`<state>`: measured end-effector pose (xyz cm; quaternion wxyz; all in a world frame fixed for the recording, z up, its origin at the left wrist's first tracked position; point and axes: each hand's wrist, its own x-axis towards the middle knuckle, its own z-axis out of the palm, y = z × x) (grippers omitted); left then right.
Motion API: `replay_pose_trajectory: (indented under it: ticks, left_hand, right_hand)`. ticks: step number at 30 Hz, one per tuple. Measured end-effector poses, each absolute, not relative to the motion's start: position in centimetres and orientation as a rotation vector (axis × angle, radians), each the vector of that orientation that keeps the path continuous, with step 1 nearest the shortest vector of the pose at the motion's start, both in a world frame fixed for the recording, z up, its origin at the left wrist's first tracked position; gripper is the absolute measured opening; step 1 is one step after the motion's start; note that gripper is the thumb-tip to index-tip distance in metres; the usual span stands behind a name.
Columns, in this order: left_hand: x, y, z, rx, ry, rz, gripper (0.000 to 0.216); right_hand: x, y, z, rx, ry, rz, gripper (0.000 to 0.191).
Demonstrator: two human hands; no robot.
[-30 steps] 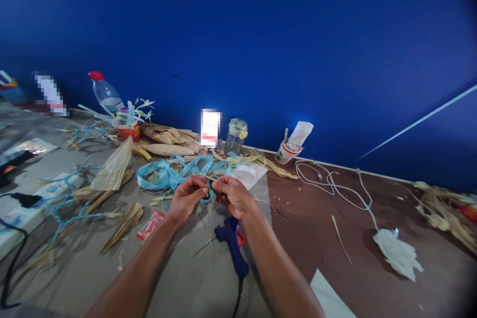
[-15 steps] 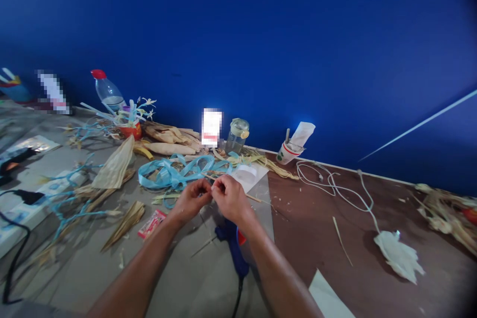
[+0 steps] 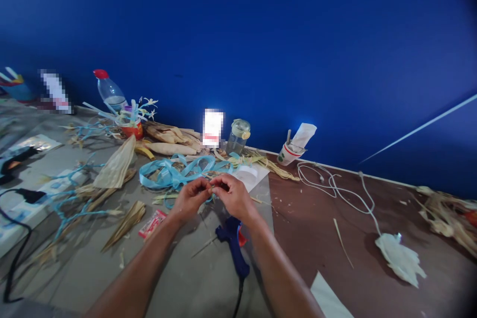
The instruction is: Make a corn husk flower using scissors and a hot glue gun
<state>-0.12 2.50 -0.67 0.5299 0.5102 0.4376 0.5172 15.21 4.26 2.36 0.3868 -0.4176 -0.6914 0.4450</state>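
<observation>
My left hand (image 3: 191,199) and my right hand (image 3: 233,198) meet fingertip to fingertip above the table, both pinched. Between them is a tiny piece, pale or greenish, too small to name. Just beyond the hands lies a loose coil of light blue ribbon (image 3: 158,175). Below my right hand a dark blue hot glue gun (image 3: 234,248) rests on the table, its cord running toward me. To the left of my left hand are a red and white packet (image 3: 152,223) and a folded dry husk (image 3: 124,224).
Blue-wrapped stems (image 3: 70,216) and a white power strip (image 3: 18,231) lie left. Along the blue wall stand a red-capped bottle (image 3: 111,92), a glass jar (image 3: 238,137) and a paper cup (image 3: 288,153). A white cable (image 3: 354,204) and crumpled tissue (image 3: 400,261) lie right.
My hands have turned slightly, and the small piece between the fingertips shows more now. More of the glue gun is uncovered. The objects on the table stay in place.
</observation>
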Motion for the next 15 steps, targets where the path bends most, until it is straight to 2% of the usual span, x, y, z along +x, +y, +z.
replay_pose_trajectory:
  ticks: [4,9,15]
  left_hand:
    - [-0.1,2.5,-0.5,1.197,1.030,1.233,0.034]
    - [-0.3,2.6,-1.0,1.282,1.022,1.283,0.028]
    - [-0.1,2.6,-1.5,1.442,1.118,1.300,0.015]
  right_hand:
    - [15.0,3.9,2.9,-1.092,-1.819,1.038,0.008]
    - [15.1,3.7,3.0,-1.067,-1.901,0.937,0.011]
    - [15.0,3.9,2.5,-1.124,-1.985,0.740,0.025]
